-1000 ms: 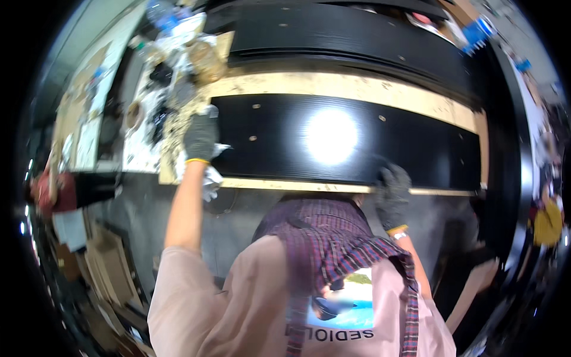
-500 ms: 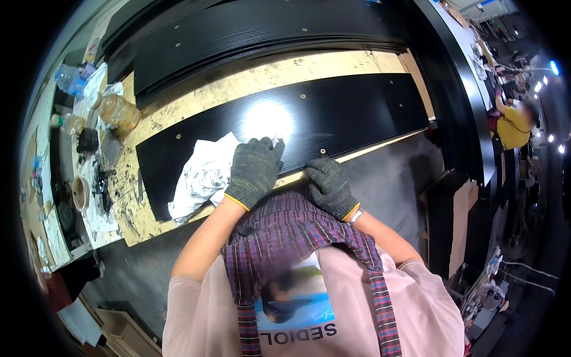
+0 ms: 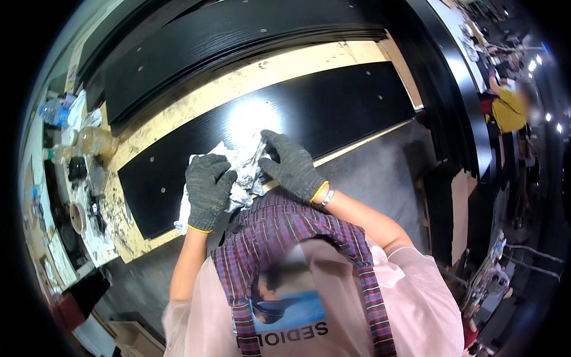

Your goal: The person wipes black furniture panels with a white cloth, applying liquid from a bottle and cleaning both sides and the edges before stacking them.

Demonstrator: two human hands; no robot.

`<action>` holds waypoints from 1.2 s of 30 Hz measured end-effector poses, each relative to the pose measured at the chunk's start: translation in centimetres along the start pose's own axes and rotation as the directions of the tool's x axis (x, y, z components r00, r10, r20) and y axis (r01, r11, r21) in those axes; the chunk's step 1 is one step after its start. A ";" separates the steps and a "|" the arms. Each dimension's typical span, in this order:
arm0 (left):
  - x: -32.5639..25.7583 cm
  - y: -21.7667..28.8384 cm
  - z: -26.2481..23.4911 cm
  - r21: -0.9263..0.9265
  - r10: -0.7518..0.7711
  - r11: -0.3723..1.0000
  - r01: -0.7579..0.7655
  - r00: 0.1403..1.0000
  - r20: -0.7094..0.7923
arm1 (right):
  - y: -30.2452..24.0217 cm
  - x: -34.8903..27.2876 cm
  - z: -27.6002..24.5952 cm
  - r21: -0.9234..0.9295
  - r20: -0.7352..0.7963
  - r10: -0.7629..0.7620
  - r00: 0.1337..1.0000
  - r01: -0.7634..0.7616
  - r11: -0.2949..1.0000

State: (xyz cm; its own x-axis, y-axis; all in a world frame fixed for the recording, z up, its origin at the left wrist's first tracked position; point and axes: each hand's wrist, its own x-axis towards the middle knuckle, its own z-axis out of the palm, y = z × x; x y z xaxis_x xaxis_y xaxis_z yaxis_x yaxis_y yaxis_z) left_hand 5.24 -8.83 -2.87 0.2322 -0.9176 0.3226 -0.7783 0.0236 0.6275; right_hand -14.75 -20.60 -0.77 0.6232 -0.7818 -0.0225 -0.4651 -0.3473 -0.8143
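Observation:
A crumpled white rag (image 3: 242, 165) with dark smudges lies bunched at the near edge of a long, glossy black board (image 3: 333, 98). Both my hands wear dark knit gloves with yellow cuffs. My left hand (image 3: 208, 189) is closed on the rag's left part, fingers curled over it. At the rag's right edge, my right hand (image 3: 290, 165) grips the cloth between thumb and fingers. Small round fittings dot the board. A bright light reflects off its surface just beyond the rag.
Stacked black boards (image 3: 196, 53) lie beyond on the stained pale worktop (image 3: 160, 128). Plastic bottles (image 3: 95, 141), a tape roll (image 3: 77, 217) and clutter stand at left. Long black panels (image 3: 446, 77) rise at right. A person in yellow (image 3: 508, 110) is farther right.
My right hand has moved from the board's near edge onto the rag and closed on it. My left hand has shifted left along the cloth, which is now bunched between both hands.

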 end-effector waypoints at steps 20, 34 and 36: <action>2.7 1.9 -0.9 -0.263 -0.345 0.912 0.315 0.935 -0.077 | -0.2 7.0 -1.5 0.497 0.287 -0.417 0.863 0.238 0.834; 1.3 1.9 -1.2 -0.290 -0.406 0.903 0.317 0.853 -0.330 | -0.2 10.3 -2.0 0.536 0.537 -0.021 0.844 -0.321 0.780; 0.5 0.7 -2.0 -0.204 -0.393 0.917 0.343 0.864 -0.316 | -1.5 10.6 -1.5 0.339 0.499 -0.140 0.855 -0.043 0.940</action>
State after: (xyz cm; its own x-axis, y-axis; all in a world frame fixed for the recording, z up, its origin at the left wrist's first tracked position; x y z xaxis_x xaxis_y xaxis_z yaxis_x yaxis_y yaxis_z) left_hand 5.97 -8.45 -0.81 0.6907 -0.6763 0.2560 -0.5151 -0.2118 0.8305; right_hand -8.38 -29.19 1.07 0.9120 -0.3612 -0.1945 -0.2513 -0.1171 -0.9608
